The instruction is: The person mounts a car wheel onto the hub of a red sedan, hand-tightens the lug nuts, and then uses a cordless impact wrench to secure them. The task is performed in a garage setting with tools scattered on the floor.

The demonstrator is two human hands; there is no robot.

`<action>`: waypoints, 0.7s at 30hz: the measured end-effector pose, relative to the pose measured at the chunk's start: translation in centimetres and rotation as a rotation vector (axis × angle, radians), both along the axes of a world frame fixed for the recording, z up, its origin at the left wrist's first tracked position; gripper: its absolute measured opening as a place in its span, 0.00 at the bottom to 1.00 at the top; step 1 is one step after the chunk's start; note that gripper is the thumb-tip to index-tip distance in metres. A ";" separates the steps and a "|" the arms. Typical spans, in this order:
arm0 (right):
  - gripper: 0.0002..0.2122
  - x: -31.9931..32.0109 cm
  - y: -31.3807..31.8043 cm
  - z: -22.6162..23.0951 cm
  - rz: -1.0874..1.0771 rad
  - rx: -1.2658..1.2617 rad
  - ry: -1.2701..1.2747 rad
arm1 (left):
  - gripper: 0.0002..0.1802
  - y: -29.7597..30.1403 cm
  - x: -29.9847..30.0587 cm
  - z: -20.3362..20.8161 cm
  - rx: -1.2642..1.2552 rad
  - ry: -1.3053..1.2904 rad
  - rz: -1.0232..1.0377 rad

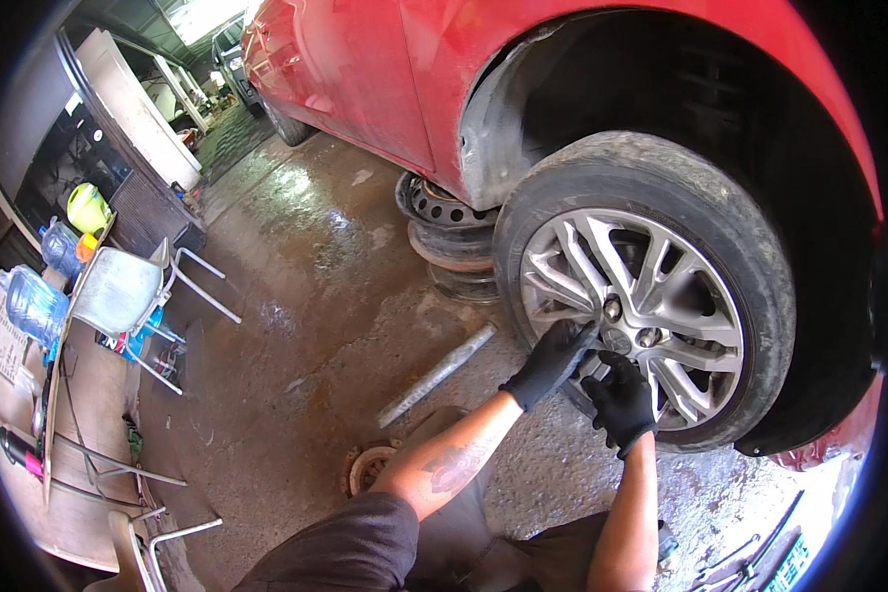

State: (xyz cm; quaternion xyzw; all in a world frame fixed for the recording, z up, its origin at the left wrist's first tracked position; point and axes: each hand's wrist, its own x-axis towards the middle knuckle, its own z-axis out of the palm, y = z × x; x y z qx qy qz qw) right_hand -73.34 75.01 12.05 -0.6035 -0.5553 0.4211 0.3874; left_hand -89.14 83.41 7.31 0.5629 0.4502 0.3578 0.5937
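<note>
A wheel with a worn black tyre and a silver alloy rim sits in the wheel arch of a red car. Lug nuts show around its hub, one nut above the centre cap and another nut to the right. My left hand, in a black glove, reaches to the hub's left side with its fingers pressed together; whatever they grip is hidden. Just below the hub is my right hand, also black-gloved, its fingers curved and apart with nothing seen in them.
Steel wheel rims are stacked left of the tyre. A metal tube lies on the wet concrete floor, near a rusty round part. Chairs and water jugs line the left side. Hand tools lie at the lower right.
</note>
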 end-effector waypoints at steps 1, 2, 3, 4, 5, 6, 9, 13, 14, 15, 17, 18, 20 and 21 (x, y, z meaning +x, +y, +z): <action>0.16 -0.1 0.3 -0.3 0.052 -0.009 -0.014 | 0.22 -0.3 -0.1 -0.3 -0.150 -0.179 -0.031; 0.16 -0.2 0.4 -0.9 0.112 -0.026 -0.025 | 0.22 -1.9 -0.1 -0.2 -0.307 -0.356 -0.052; 0.15 -0.1 0.6 -2.1 0.163 0.102 -0.184 | 0.23 -3.2 0.0 -0.3 -0.461 -0.540 -0.079; 0.15 0.1 1.0 -3.9 0.212 0.232 -0.343 | 0.24 -3.5 0.5 -1.0 -0.491 -0.570 -0.164; 0.15 -0.3 1.1 -4.2 0.267 0.359 -0.498 | 0.24 -3.9 0.6 -1.2 -0.476 -0.552 -0.143; 0.15 -0.5 1.0 -4.4 0.280 0.341 -0.500 | 0.25 -4.2 0.6 -1.4 -0.460 -0.535 -0.122; 0.11 -0.8 0.6 -3.3 0.291 0.308 -0.466 | 0.26 -4.1 -0.8 -1.5 -0.539 -0.591 -0.208; 0.11 -0.2 1.8 -6.8 0.152 0.380 -0.433 | 0.22 -3.6 -2.0 -1.9 -0.443 -0.638 -0.248; 0.12 0.5 2.3 -8.5 0.124 0.290 -0.341 | 0.21 -3.3 -2.2 -1.9 -0.346 -0.609 -0.265; 0.13 -0.5 1.8 -6.5 0.074 0.056 -0.172 | 0.20 -3.3 -2.7 -2.1 -0.403 -0.636 -0.263; 0.13 -1.4 1.5 -3.2 0.000 -0.103 0.002 | 0.18 -2.8 -3.0 -1.9 -0.517 -0.689 -0.277; 0.13 -1.2 1.6 -2.5 0.013 -0.037 0.017 | 0.17 -2.3 -3.1 -1.5 -0.500 -0.647 -0.250; 0.14 -0.1 1.2 -3.0 -0.030 0.033 0.033 | 0.17 -2.3 -2.3 -0.6 -0.515 -0.590 -0.240; 0.14 -0.3 1.6 -3.7 -0.050 0.022 0.087 | 0.12 -2.4 -2.6 -0.9 -0.423 -0.698 -0.276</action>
